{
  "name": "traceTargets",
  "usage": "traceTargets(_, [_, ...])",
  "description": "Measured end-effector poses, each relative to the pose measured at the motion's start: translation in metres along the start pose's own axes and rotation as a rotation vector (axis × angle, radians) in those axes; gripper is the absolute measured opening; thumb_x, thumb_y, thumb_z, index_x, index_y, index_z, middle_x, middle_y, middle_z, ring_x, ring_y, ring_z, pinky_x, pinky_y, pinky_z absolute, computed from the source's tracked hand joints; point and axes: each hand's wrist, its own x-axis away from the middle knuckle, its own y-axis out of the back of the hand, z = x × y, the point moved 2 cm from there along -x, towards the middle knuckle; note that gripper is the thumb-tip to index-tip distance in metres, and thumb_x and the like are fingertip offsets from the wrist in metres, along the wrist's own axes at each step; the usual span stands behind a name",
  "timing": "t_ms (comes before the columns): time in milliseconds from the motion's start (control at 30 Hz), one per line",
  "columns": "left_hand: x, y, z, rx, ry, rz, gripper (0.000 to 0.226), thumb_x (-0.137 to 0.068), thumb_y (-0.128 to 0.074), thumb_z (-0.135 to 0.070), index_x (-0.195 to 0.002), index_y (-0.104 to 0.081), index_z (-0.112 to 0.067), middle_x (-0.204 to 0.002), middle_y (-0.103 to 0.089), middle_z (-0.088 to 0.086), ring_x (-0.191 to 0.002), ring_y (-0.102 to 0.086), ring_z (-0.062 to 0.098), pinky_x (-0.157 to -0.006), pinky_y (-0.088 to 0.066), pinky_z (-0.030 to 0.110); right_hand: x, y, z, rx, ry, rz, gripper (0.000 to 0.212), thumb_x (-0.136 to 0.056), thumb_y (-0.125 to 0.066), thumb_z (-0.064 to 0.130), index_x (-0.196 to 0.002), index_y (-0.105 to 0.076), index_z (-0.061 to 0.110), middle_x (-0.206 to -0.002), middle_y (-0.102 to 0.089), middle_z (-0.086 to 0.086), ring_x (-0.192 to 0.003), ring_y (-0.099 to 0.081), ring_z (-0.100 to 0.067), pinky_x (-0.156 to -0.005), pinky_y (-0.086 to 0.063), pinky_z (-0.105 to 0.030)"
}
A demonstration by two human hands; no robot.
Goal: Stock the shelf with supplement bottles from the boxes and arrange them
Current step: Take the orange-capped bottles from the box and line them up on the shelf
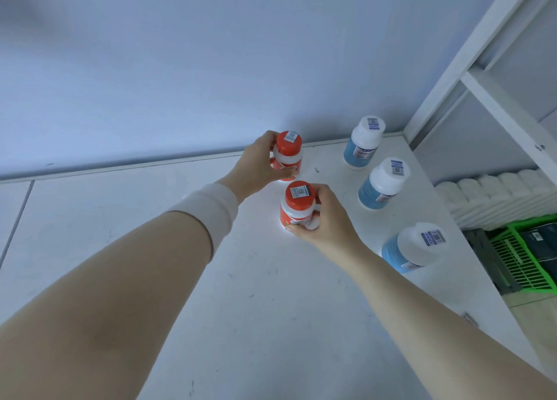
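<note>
Two red-cap bottles in hand, both upright on the white shelf (pixel 211 309): left hand (pixel 256 166) is closed around the far red bottle (pixel 287 155), fingers wrapped on its left side at shoulder and body, cap left clear; right hand (pixel 324 221) is closed around the near red bottle (pixel 297 206), palm on its right side, thumb across the low front of the label, cap also clear. The two stand in a near-far line, just apart, left of a column of three blue bottles (pixel 381 185) that stand well apart from each other along the shelf's right edge. Judging by look: rigid plastic, smooth glossy label, so stiff and not fragile but a bit slick; likely light to moderate with pills inside, top-heavy enough to tip if nudged at the cap. Best hold is round the body at or below the shoulder, as both hands have it, not the cap. Bases look to be on the shelf or just off it, can't tell which. Each bottle sits fully inside its grip, axis upright, barcode sticker on cap facing up. Green crate (pixel 524 261) sits lower right, beyond the shelf edge, contents dark and unclear
</note>
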Motion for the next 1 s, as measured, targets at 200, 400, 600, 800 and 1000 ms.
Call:
traceTargets(200, [0.003, -0.002, -0.003, -0.003, -0.006, 0.0, 0.066, -0.076, -0.076, -0.016, -0.132, -0.04, -0.012, -0.134, -0.051, 0.005, -0.122, -0.05, 0.02, -0.093, -0.037, 0.021, 0.0, -0.002, -0.002, -0.01, -0.012, 0.005, 0.065, -0.07, -0.079, 0.015, -0.124, -0.043, 0.01, -0.127, -0.053, -0.002, -0.105, -0.047, -0.005, -0.077, -0.037, 0.003])
traceTargets(400, [0.021, 0.011, -0.005, -0.138, 0.014, 0.061, 0.095, -0.076, -0.077, -0.026, -0.148, -0.017, -0.013, -0.152, -0.029, 0.006, -0.138, -0.033, 0.021, -0.113, -0.031, 0.039, 0.006, 0.003, -0.001, 0.14, -0.029, 0.049, 0.088, -0.066, -0.083, 0.017, -0.139, -0.033, 0.01, -0.136, -0.045, -0.005, -0.122, -0.045, -0.013, -0.105, -0.036, -0.025])
traceTargets(600, [0.091, 0.061, -0.022, -0.785, -0.009, 0.06, 0.089, -0.08, -0.07, -0.037, -0.147, -0.019, -0.009, -0.145, -0.029, 0.014, -0.135, -0.028, 0.03, -0.108, -0.033, 0.04, 0.038, 0.048, 0.047, 0.416, 0.058, -0.077, 0.087, -0.071, -0.077, 0.022, -0.141, -0.029, 0.008, -0.137, -0.037, -0.014, -0.131, -0.031, -0.026, -0.105, -0.027, -0.031])
traceTargets(800, [0.211, 0.108, -0.057, -0.958, 0.154, -0.027, 0.083, -0.077, -0.074, -0.033, -0.14, -0.023, -0.013, -0.131, -0.034, 0.014, -0.123, -0.035, 0.031, -0.094, -0.038, 0.04, 0.103, 0.067, 0.125, 0.715, 0.169, -0.021, 0.082, -0.073, -0.075, 0.029, -0.138, -0.03, 0.01, -0.136, -0.032, -0.015, -0.13, -0.027, -0.033, -0.099, -0.033, -0.04])
traceTargets(1000, [0.357, 0.141, -0.055, -0.918, 0.345, -0.083, 0.077, -0.079, -0.072, -0.035, -0.136, -0.025, -0.014, -0.135, -0.03, 0.012, -0.127, -0.031, 0.03, -0.098, -0.037, 0.043, 0.18, 0.008, 0.188, 0.782, 0.307, 0.111, 0.084, -0.072, -0.074, 0.029, -0.14, -0.026, 0.013, -0.137, -0.026, -0.014, -0.133, -0.019, -0.032, -0.101, -0.036, -0.042])
